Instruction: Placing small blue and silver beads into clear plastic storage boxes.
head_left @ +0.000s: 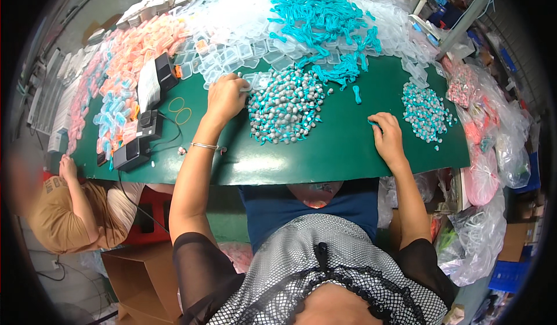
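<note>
My left hand (227, 97) has its fingers bent at the edge of the small clear plastic cases (229, 55), and what its fingertips pinch is partly hidden. Just right of it lies a large heap of small grey-and-teal plugs (284, 107). My right hand (387, 138) hovers low over the table with thumb and fingers together on a small teal piece (373, 123). A smaller heap of grey-and-teal plugs (426, 113) lies to its right. Beyond it, a single bundled teal cord (357, 95) rests apart from the big pile of teal cords (322, 20).
The green table (232, 165) carries black boxy devices (132, 153) with a cable, yellow rubber bands (183, 116) and orange cases (145, 41) at left. Another person (75, 209) sits at the left edge. Plastic bags (487, 128) crowd the right side; a cardboard box (142, 281) stands below.
</note>
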`<state>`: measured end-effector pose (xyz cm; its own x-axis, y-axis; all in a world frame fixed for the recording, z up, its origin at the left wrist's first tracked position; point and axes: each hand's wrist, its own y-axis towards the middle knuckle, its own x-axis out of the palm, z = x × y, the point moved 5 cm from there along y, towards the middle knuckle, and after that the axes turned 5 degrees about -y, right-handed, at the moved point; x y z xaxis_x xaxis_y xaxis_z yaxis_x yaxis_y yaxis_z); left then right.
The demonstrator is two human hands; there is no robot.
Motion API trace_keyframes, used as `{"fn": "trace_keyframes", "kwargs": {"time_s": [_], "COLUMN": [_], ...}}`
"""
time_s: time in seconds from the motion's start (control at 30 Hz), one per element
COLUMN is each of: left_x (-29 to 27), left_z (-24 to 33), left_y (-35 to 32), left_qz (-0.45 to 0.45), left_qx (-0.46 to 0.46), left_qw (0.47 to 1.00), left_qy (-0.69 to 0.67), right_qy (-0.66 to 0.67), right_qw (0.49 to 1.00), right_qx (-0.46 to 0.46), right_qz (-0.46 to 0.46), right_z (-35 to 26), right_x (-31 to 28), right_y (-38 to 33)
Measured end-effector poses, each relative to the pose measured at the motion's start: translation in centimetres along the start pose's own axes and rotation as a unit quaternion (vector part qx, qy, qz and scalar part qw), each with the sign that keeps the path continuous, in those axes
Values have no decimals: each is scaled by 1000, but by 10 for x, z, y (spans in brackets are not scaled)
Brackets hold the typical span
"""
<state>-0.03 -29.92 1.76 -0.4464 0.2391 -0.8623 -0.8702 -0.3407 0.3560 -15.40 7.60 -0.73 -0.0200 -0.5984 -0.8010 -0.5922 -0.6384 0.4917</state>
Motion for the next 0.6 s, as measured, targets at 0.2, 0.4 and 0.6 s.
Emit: {"fn": "trace_keyframes", "kwargs": {"time_s": [0.2,0.4,0.6], "left_x": [-23,-10,67], "left_z": [36,165,254], "left_y": [-2,-50,-73], "left_qz": [50,120,59], "left_qx": [41,201,187], "left_qw": [998,972,980], "left_qy": [-5,-34,-33], "right_qy": [26,75,67], "right_qw": [999,997,997], "right_qx": [-2,9,0], "right_qz": [31,24,37], "right_z": [4,2,1], "right_x": [-1,2,2], "right_y": [-5,-2,-3]}}
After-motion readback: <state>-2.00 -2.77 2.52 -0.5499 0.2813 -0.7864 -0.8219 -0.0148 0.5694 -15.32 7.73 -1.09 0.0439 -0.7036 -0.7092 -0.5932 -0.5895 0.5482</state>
